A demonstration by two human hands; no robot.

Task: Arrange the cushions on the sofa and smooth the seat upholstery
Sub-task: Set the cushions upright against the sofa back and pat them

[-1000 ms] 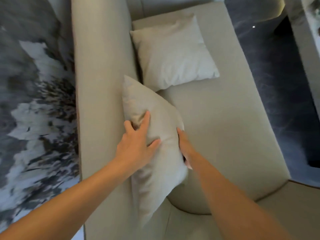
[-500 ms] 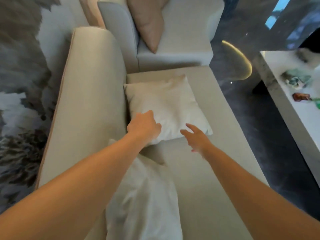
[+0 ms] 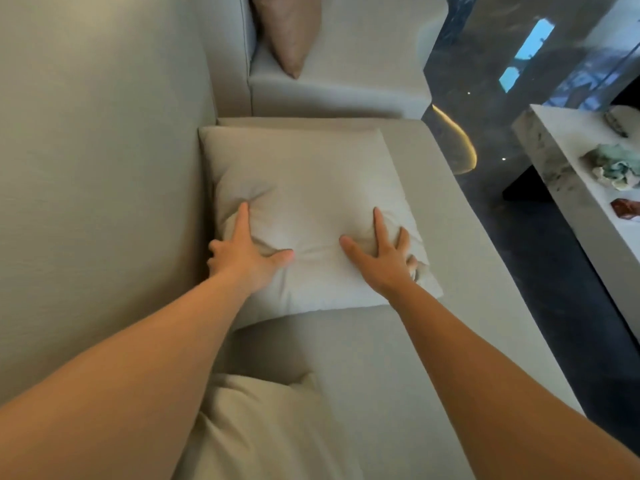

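Both the left hand (image 3: 247,256) and right hand (image 3: 382,256) press, fingers spread flat, on the cream cushion (image 3: 308,202) lying against the sofa backrest (image 3: 104,168).

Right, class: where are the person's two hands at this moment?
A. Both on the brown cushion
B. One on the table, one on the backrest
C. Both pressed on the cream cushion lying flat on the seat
C: the left hand and right hand both press into the cream cushion, denting it.

One head-worn view — looking steeply down, close over the sofa seat (image 3: 363,358) and forearms.
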